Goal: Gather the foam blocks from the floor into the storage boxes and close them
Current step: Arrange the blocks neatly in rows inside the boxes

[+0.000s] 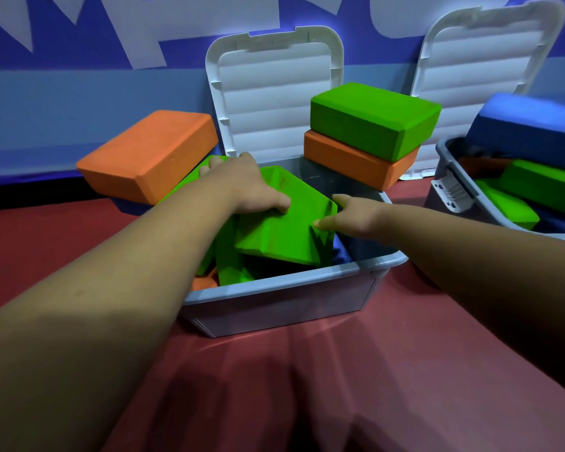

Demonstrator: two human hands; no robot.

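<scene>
Blue wall (79,102) with white lettering (137,27) behind red mat (307,386).

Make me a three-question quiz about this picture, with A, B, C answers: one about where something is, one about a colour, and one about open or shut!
1. What is the left hand on? A a ball; B the tilted green block; C a shoe.
2. The stacked green block sits on something coloured: A orange; B pink; C white.
3. The near storage box has its lid: A shut; B missing; C open, standing up.
Answers: B, its palm lies on that block; A, the orange block shows beneath it; C, the white lid stands upright behind the box.
</scene>
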